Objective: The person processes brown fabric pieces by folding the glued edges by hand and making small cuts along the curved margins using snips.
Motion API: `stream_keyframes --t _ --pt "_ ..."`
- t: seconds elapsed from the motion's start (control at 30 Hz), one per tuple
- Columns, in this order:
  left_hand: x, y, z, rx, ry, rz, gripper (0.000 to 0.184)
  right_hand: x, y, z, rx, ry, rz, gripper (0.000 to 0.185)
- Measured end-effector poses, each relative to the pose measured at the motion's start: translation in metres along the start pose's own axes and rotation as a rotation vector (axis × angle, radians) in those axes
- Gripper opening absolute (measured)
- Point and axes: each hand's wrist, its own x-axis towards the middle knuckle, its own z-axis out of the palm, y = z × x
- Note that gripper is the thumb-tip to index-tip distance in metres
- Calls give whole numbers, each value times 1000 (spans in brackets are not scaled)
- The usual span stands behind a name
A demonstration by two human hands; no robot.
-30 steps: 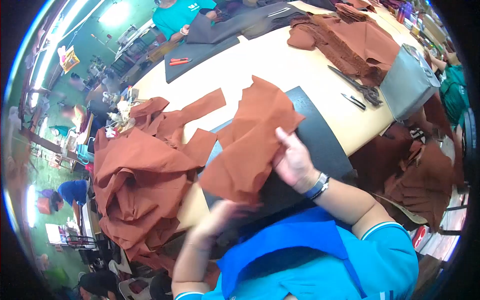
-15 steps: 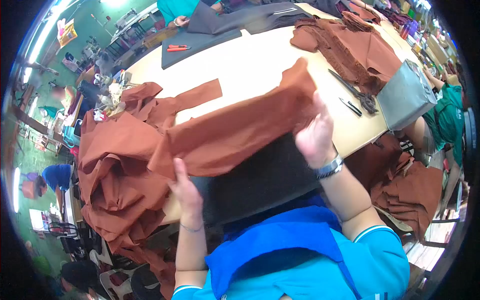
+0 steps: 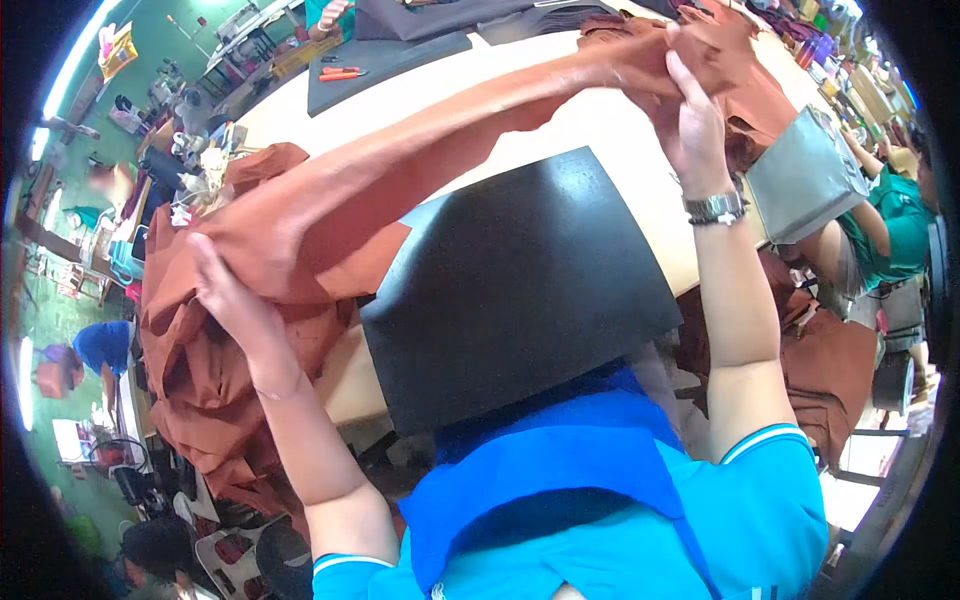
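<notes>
A long piece of reddish-brown fabric [image 3: 430, 140] is stretched across the worktable between my two hands. My left hand [image 3: 235, 300] grips its near left end, thumb on top, above a heap of the same brown fabric [image 3: 190, 390]. At the far right, my right hand [image 3: 697, 135] pinches the other end, which is bunched and blurred by motion. Below the raised fabric lies a smooth black board [image 3: 530, 290], at the table's near edge in front of my body. Part of the fabric's left end overlaps the heap, so I cannot tell exactly where one stops.
On the cream table [image 3: 625, 175] stands a grey metal box [image 3: 805, 175] at the right. An orange-handled cutter [image 3: 341, 73] lies on a dark slab [image 3: 400, 75] at the back. A co-worker's hand [image 3: 335, 14] is beyond it. More brown fabric [image 3: 825, 375] is stacked at lower right.
Both hands have moved apart and away from my body, my right hand farther up and right. The fabric is stretched longer and lifted off the black board, which now shows more fully.
</notes>
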Motion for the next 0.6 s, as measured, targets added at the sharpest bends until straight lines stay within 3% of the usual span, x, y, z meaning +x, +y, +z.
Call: stream_keyframes --t 0.07,0.13,0.17,0.2,0.23,0.27,0.33,0.4,0.53,0.6 --pt "-15 -44 -33 216 -182 -99 44 -21 7 -38 -107 81 85 40" --pt "-57 -59 -43 206 -312 -449 45 -38 23 -93 -607 382 283 59" --pt "-75 -66 -52 154 -361 -584 48 -54 24 -117 -874 349 299 77" --pt "-90 -71 -59 99 -405 -718 53 -57 44 -201 -975 225 215 78" --pt "-103 -68 -62 82 -494 -767 54 -70 34 -194 -1084 106 296 80" --pt "-113 -64 -65 61 -584 -812 56 -83 32 -204 -1401 78 143 66" --pt "-121 -65 -70 179 -767 -769 55 -96 26 -214 -1652 -117 30 48" --pt "-127 -47 -57 328 -961 -631 43 -103 15 -200 -1841 -73 21 40" --pt "-143 -54 -32 209 -823 -480 33 -103 7 -226 -2200 -75 -108 28" --pt "-152 -55 -18 -16 -691 -410 24 -102 3 -228 -2231 -99 -124 24"
